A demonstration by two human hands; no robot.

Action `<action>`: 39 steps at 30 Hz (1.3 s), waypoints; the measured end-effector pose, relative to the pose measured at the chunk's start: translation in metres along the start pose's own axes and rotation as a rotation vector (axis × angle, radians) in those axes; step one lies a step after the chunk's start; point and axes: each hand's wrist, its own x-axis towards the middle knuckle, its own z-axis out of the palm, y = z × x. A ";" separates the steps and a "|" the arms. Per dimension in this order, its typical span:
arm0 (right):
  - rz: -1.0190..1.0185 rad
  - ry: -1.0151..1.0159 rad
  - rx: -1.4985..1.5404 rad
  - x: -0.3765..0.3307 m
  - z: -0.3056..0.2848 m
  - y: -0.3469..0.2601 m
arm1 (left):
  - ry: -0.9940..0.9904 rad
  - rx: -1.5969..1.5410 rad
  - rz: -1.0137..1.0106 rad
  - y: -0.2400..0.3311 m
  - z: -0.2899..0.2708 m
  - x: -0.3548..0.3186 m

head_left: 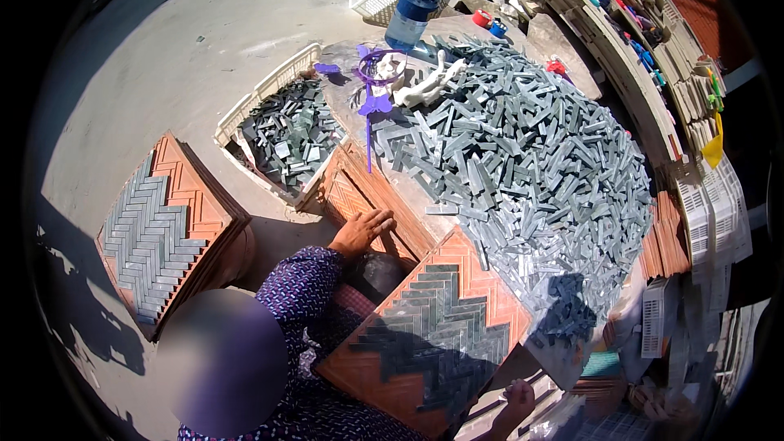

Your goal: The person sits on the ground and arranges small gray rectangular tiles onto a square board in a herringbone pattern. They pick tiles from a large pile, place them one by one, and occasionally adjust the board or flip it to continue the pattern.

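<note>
Far to the left of both hands, on the floor, a stack of orange mould trays [196, 204] has a top tray filled with grey strips in a herringbone pattern over its left part. The right part is bare.

Nearer, a co-worker's hand [362, 231] in a purple patterned sleeve lies flat and open on another empty orange tray [359, 192]. Beyond that hand is a white crate [269, 86] of dark green stone pieces.

Just left of the person's left hand [517, 400] lies the herringbone tray [482, 273]. A broad zigzag band of dark and grey strips covers its middle, while the far corner and the near corner are bare orange. By the look of it, roughly half is laid. The left hand is at this tray's near right edge with fingers curled. It is too small and shadowed to tell whether it grips anything.

Beyond both hands, a large pile of loose grey stone strips [531, 155] spreads over the tabletop [339, 110], so plenty remain unlaid. A blue water bottle [416, 4] stands at the pile's far side.

The right hand [653, 400] sits in shadow at the lower right. Its opening and contents cannot be told.
</note>
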 end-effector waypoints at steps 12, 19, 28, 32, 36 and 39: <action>-0.205 -0.005 0.086 -0.004 0.017 -0.009 | -0.093 0.271 0.258 -0.070 0.013 0.025; -0.333 -0.087 0.053 0.010 0.037 -0.038 | -0.086 0.378 0.441 -0.069 -0.063 0.056; -0.906 -0.251 -0.234 0.077 0.214 -0.111 | -0.261 0.343 0.401 -0.060 -0.149 0.030; -0.745 -0.379 -0.558 0.094 0.228 -0.120 | -0.270 0.385 0.371 -0.053 -0.171 0.019; -0.932 -0.318 -0.234 0.130 0.207 -0.143 | -0.245 0.444 0.362 -0.054 -0.200 0.004; -0.664 -0.043 -0.002 0.148 0.169 -0.169 | -0.194 0.391 0.312 -0.045 -0.232 -0.013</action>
